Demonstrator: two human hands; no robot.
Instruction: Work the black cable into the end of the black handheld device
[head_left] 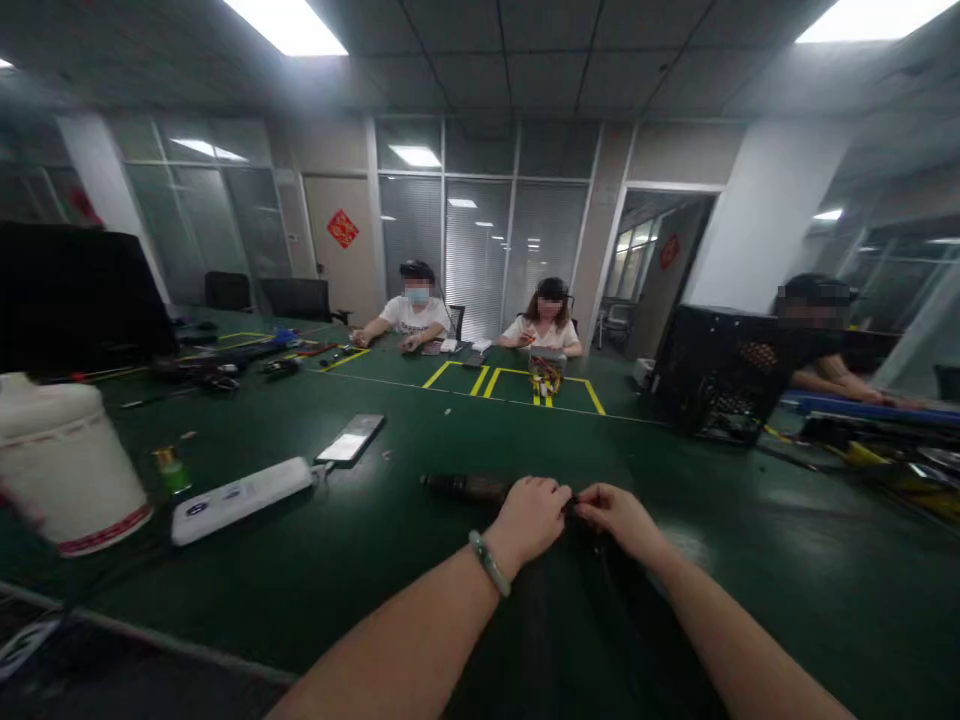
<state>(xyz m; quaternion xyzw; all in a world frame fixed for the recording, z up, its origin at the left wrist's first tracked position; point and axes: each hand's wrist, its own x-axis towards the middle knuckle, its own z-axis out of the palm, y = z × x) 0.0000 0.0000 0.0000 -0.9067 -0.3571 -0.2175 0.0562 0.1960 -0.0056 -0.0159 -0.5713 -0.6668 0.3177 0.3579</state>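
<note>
My left hand point(531, 520) and my right hand point(621, 520) meet over the green table point(390, 560), fingertips pinched together on a small dark part point(571, 503) that I can barely make out. A dark cylindrical tool point(466, 487) lies on the table just left of my left hand, its near end hidden under my fingers. A pale green bead bracelet point(489, 563) circles my left wrist.
A white power strip point(240, 498) and a phone point(351, 439) lie to the left, beside a white tub point(66, 465) and a small green bottle point(172, 470). A black computer case point(716, 375) stands at right. Three people sit at the far side.
</note>
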